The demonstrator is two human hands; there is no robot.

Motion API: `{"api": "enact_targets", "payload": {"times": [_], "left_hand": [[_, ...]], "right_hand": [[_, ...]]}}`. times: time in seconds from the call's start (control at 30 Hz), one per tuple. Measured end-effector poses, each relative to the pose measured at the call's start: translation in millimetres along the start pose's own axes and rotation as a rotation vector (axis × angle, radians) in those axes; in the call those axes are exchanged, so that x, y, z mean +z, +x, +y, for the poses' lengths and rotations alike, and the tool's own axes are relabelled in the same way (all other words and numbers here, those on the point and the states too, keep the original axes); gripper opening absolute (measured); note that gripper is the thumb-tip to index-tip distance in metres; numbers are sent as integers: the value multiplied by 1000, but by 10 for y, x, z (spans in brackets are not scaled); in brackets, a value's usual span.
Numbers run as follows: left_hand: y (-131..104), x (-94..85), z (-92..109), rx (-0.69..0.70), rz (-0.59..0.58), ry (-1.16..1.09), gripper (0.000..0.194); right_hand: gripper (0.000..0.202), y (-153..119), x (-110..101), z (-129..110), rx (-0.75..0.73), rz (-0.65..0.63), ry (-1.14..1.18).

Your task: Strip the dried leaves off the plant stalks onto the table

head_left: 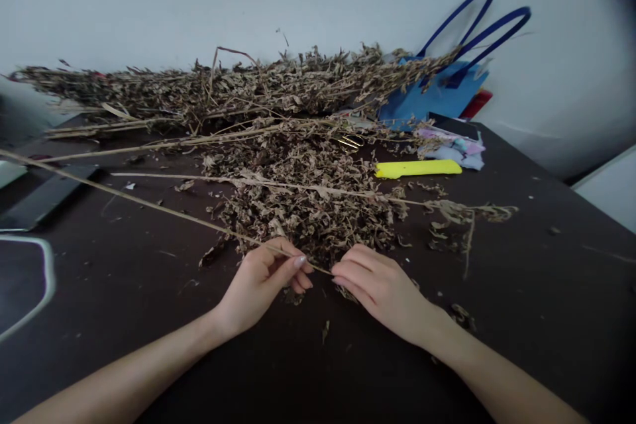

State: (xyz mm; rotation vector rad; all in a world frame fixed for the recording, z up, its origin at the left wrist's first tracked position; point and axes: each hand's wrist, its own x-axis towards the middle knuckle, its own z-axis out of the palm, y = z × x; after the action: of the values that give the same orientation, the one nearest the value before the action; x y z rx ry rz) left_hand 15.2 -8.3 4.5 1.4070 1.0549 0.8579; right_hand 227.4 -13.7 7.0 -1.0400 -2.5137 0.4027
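So the dry stalk (163,209) here is a long, skinny, woody-looking thing, pale tan, pretty smooth and bare along the part you can see, and it gets thinner toward the person. The left hand (268,275) is pinching it between thumb and curled fingers, and the right hand (375,281) has its fingers bunched together, pinching the thin end just beside the left one. Can't really see what's under those right fingers, though some crumpled leaf bits poke out below.

Direction-wise, its long axis runs on a slant: thick end off the left edge of view, thin end down at the hands near the front middle of the bench (546,291), which is dark and smooth with crumbs scattered on it. It's pretty straight, crossing just in front of the leaf pile (318,218), a loose heap of curled, brittle-looking, grey-brown leaves.

Another stalk (322,189) lies across that heap, nearly left to right, with its wispy, branching tip on the right. Behind is a shaggy dried bundle (298,86) along the wall, reaching over to a blue bag (432,96) with darker looped handles. There's also a flat, bright yellow strip (418,169) right of the pile.
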Motion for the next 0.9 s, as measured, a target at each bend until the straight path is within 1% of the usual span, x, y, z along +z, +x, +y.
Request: {"api": "enact_targets", "payload": {"times": [0.13, 0.2, 0.33, 0.43, 0.5, 0.57, 0.73, 0.8, 0.9], "left_hand": [[-11, 22, -1, 34, -33, -1, 21], [-13, 27, 0, 36, -44, 5, 22], [-5, 10, 14, 30, -36, 15, 22], [15, -21, 35, 29, -18, 23, 22], [31, -41, 48, 38, -6, 25, 23], [46, -60, 59, 52, 3, 29, 24], [60, -90, 64, 53, 26, 41, 26], [56, -94, 51, 48, 22, 30, 26], [47, -91, 24, 35, 16, -13, 22]], "right_hand": [[25, 5, 7, 21, -14, -38, 25], [26, 7, 23, 42, -5, -34, 6], [23, 20, 20, 98, 68, 68, -32], [20, 28, -39, 130, 84, 160, -63], [22, 24, -88, 133, 91, 181, -50], [22, 13, -128, 122, 95, 146, -3], [19, -10, -137, 92, 127, -41, 70], [23, -12, -119, 95, 142, -68, 97], [27, -7, -102, 91, 149, -74, 149]]}}
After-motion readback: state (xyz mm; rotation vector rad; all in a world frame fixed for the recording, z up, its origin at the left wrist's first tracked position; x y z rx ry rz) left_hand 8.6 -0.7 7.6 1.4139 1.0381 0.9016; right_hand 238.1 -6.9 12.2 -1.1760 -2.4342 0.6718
